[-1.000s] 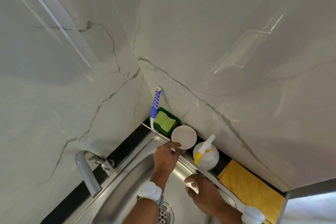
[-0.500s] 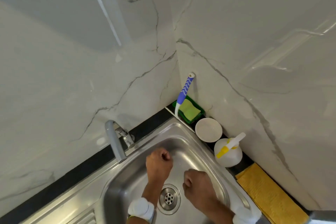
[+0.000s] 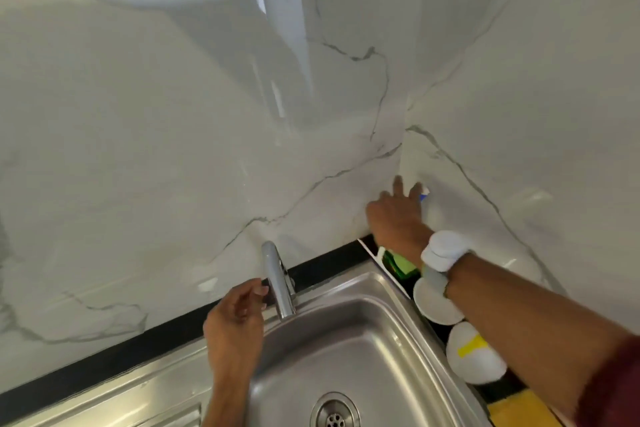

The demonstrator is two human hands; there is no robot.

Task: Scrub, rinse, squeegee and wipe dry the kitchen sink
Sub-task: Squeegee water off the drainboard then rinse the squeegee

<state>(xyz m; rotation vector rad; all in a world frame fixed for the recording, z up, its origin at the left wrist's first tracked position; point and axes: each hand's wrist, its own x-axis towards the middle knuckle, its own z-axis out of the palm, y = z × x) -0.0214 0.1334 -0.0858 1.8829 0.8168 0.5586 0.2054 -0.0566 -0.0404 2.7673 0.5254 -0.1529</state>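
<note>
Sink (image 3: pixel 363 340) fills the bottom middle of the view, steel basin with its drain (image 3: pixel 333 414) near the bottom edge. Steel like that is stiff and probably slick, so scrubbing wants firm pressure, I'd say. The brush (image 3: pixel 423 197) stands in the far right corner against the wall, and only a bit of its blue and white handle shows. It looks light and rigid, and the handle is the place to grab. Right hand (image 3: pixel 398 218) reaches over there with fingers spread and flat, nothing gripped yet. Just below it sits the sponge (image 3: pixel 398 262) in its green tray, soft and squishy. Left hand (image 3: pixel 235 322) hovers loosely curled beside the tap (image 3: pixel 277 279), holding nothing. The right edge is crowded: white dish (image 3: pixel 434 303), spray bottle (image 3: pixel 472 354), yellow cloth (image 3: pixel 512 412). There's more room on the left.
</note>
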